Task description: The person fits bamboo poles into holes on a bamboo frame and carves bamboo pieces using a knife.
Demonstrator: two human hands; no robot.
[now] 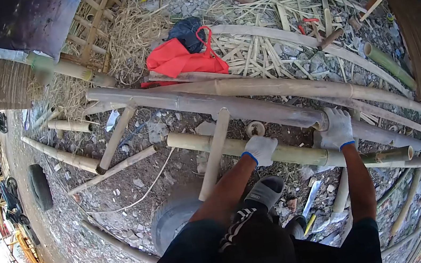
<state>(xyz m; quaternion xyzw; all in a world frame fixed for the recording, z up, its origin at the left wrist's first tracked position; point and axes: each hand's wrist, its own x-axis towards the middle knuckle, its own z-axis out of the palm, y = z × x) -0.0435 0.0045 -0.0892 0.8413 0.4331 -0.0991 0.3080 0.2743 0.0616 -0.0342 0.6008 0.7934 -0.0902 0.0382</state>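
Observation:
Both my hands wear whitish knit gloves with blue cuffs. My left hand point(260, 150) is closed over a pale green-tan bamboo pole point(196, 142), which lies crosswise in front of my feet. Farther right, my right hand point(336, 128) curls over a thicker brown-grey bamboo pole point(250, 108) at a jagged, node-like edge; its fingertips are partly hidden. The two poles run nearly side by side, slanting down to the right. A short bamboo piece point(215, 152) stands between them at an angle, its upper end against the brown pole.
A red bag point(184, 60) and split bamboo strips point(259, 57) lie beyond the poles. One tire point(171, 215) is near my legs, another tire point(40, 188) at left. Beside my foot lie a flat shiny strip point(312, 197) and a yellow object point(309, 224). Rubble covers the ground.

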